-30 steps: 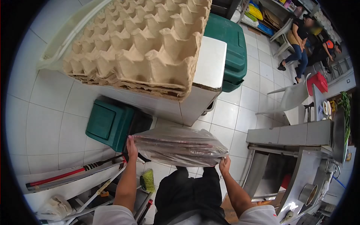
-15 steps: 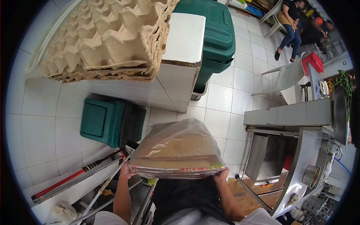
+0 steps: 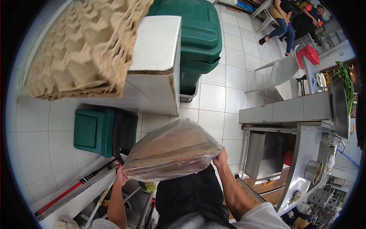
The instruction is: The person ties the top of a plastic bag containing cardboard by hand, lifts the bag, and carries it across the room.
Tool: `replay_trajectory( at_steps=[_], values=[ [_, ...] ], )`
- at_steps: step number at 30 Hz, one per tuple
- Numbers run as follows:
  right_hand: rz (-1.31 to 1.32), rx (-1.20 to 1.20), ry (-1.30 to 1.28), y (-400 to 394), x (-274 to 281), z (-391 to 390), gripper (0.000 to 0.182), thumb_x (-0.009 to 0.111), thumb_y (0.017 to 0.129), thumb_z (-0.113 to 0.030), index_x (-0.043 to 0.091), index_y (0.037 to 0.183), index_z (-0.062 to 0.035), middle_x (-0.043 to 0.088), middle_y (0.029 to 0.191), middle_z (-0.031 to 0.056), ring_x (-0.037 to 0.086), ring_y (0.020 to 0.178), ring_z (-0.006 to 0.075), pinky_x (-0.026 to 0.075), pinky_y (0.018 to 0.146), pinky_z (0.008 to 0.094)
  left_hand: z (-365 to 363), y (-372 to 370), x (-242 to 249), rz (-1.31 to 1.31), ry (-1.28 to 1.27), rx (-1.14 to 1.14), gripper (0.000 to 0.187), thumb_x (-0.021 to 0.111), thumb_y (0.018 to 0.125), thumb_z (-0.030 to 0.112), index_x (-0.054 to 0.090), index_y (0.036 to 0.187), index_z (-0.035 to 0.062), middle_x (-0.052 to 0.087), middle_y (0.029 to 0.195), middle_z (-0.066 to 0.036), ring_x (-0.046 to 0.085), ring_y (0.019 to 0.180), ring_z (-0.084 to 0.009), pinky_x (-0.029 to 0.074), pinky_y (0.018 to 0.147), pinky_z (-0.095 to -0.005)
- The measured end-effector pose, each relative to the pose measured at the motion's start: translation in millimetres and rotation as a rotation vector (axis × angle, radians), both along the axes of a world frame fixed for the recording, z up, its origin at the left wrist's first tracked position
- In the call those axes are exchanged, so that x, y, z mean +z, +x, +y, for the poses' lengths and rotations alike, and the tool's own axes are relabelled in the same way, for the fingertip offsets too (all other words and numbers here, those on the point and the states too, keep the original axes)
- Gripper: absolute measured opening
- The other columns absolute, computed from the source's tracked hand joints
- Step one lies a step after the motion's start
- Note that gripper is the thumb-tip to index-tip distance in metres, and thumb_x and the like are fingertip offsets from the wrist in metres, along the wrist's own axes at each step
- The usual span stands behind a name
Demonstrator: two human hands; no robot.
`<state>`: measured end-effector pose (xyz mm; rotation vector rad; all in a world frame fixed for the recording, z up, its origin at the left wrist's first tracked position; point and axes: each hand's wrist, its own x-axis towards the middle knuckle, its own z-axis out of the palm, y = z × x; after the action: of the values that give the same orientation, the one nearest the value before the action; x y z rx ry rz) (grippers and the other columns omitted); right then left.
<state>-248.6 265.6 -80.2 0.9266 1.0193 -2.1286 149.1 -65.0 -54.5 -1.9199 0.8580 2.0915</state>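
A clear plastic bag (image 3: 173, 147) with flat brown cardboard inside spans the space in front of my body. My left hand (image 3: 121, 176) grips its lower left corner. At the right end, the fingers of my right hand (image 3: 220, 157) are closed on the bag's edge. The bag is tilted, its right side higher than its left, and wrinkled plastic blurs the cardboard within. Below it shows a dark apron (image 3: 187, 194).
A stack of egg trays (image 3: 80, 49) rests on a white tiled ledge (image 3: 156, 45). Beside it stands a green bin (image 3: 200, 38), with a smaller green bin (image 3: 91, 131) at left. A steel counter (image 3: 301, 171) holds a pot (image 3: 313, 171) at right. People sit near a white chair (image 3: 280, 70).
The bag has tilted, its right end rising with my right hand while my left hand moved slightly left. The surroundings have shifted leftward in view.
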Motion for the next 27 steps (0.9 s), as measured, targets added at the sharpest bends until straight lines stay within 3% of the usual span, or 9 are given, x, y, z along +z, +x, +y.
replay_trajectory(
  at_steps=[2, 4, 10, 14, 17, 19, 21, 25, 27],
  values=[
    [0.125, 0.374, -0.585, -49.2, -5.7, 7.8, 0.020, 0.039, 0.085, -0.016, 0.051, 0.087, 0.0002, 0.056, 0.082, 0.0108, 0.056, 0.074, 0.0217, 0.046, 0.069, 0.0339, 17.6, -2.6, -0.4, 0.031, -0.060, 0.134, 0.043, 0.035, 0.077, 0.048, 0.048, 0.097, 0.0130, 0.053, 0.094, -0.007, 0.053, 0.081, -0.0249, 0.041, 0.060, -0.0398],
    [0.163, 0.155, 0.302, -76.5, 43.5, -47.7, 0.020, 0.038, 0.082, -0.016, 0.050, 0.072, -0.0035, 0.046, 0.059, 0.0045, 0.044, 0.046, 0.0135, 0.038, 0.043, 0.0270, 48.7, -17.9, 10.4, 0.140, -0.018, 0.218, 0.041, 0.032, 0.079, 0.048, 0.047, 0.095, 0.0134, 0.053, 0.101, -0.008, 0.052, 0.092, -0.0261, 0.042, 0.059, -0.0393],
    [0.419, 0.363, 0.406, -203.1, 61.8, -62.5, 0.024, 0.036, 0.084, -0.018, 0.051, 0.078, 0.0009, 0.052, 0.069, 0.0074, 0.050, 0.061, 0.0168, 0.042, 0.056, 0.0328, 185.2, -88.7, 1.0, 0.363, 0.019, 0.522, 0.034, 0.030, 0.081, 0.031, 0.051, 0.093, 0.0070, 0.056, 0.092, -0.010, 0.053, 0.086, -0.0247, 0.043, 0.071, -0.0389],
    [0.624, 0.486, 0.432, -311.3, 58.2, -91.7, 0.024, 0.037, 0.083, -0.017, 0.052, 0.074, -0.0004, 0.051, 0.068, 0.0062, 0.049, 0.059, 0.0164, 0.041, 0.056, 0.0333, 248.1, -219.0, 35.3, 0.392, 0.070, 0.593, 0.036, 0.030, 0.078, 0.031, 0.051, 0.095, 0.0076, 0.056, 0.094, -0.010, 0.053, 0.085, -0.0240, 0.043, 0.069, -0.0398],
    [1.715, 0.966, 1.302, -394.3, 31.8, -123.1, 0.022, 0.037, 0.080, -0.013, 0.052, 0.072, 0.0017, 0.051, 0.063, 0.0075, 0.047, 0.059, 0.0207, 0.039, 0.059, 0.0355, 272.8, -319.6, 45.1, 0.455, 0.148, 0.630, 0.039, 0.031, 0.075, 0.033, 0.052, 0.098, 0.0082, 0.056, 0.095, -0.009, 0.052, 0.083, -0.0240, 0.042, 0.067, -0.0390],
    [0.981, 0.806, 0.755, -430.1, 68.4, -159.6, 0.028, 0.042, 0.075, -0.017, 0.057, 0.076, 0.0069, 0.057, 0.080, 0.0223, 0.055, 0.074, 0.0291, 0.042, 0.067, 0.0347, 287.2, -385.1, 46.2, 0.507, 0.184, 0.682, 0.041, 0.035, 0.073, 0.033, 0.051, 0.102, 0.0093, 0.055, 0.096, -0.007, 0.052, 0.084, -0.0229, 0.041, 0.067, -0.0363],
    [0.909, 0.745, 0.729, -473.3, 41.3, -190.8, 0.030, 0.043, 0.075, -0.020, 0.057, 0.081, 0.0062, 0.057, 0.085, 0.0231, 0.055, 0.080, 0.0314, 0.042, 0.071, 0.0354, 304.0, -427.5, 15.9, 0.617, 0.260, 0.811, 0.051, 0.036, 0.072, 0.039, 0.048, 0.110, 0.0070, 0.052, 0.107, -0.009, 0.047, 0.101, -0.0254, 0.035, 0.086, -0.0394],
    [0.922, 0.761, 0.903, -523.0, 20.3, -221.3, 0.035, 0.046, 0.073, -0.026, 0.059, 0.090, 0.0020, 0.056, 0.092, 0.0239, 0.054, 0.088, 0.0355, 0.041, 0.079, 0.0371, 298.8, -503.2, 15.2, 0.366, 0.252, 0.855, 0.053, 0.035, 0.073, 0.044, 0.047, 0.110, 0.0081, 0.053, 0.101, -0.009, 0.048, 0.100, -0.0253, 0.035, 0.086, -0.0380],
    [0.900, 0.776, 0.933, -543.2, 15.0, -225.0, 0.034, 0.049, 0.071, -0.028, 0.060, 0.084, 0.0004, 0.058, 0.088, 0.0230, 0.054, 0.086, 0.0362, 0.042, 0.077, 0.0384, 285.0, -496.8, -9.0, 0.377, 0.443, 0.513, 0.057, 0.035, 0.074, 0.049, 0.044, 0.113, 0.0078, 0.053, 0.097, -0.008, 0.047, 0.102, -0.0246, 0.035, 0.085, -0.0368]
  ],
)
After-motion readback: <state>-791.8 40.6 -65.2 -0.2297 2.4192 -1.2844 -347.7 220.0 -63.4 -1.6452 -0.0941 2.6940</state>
